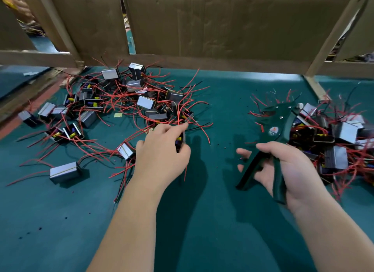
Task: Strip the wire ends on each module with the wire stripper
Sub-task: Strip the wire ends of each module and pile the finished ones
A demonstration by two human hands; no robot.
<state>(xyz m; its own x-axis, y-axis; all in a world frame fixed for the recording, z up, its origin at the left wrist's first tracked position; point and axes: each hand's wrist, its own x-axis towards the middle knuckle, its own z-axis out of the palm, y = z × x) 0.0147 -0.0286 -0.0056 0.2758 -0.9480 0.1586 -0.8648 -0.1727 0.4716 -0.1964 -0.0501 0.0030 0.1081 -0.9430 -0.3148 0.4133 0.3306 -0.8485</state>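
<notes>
While the left hand is closing its fingers round a module at the near edge of the left pile, the right hand is gripping the green wire stripper, handles spread, nose pointing away over the green worktop; that is looking like readiness for the next wire; a second pile is sitting to the right, probably the finished modules, though I cannot confirm bare ends.
</notes>
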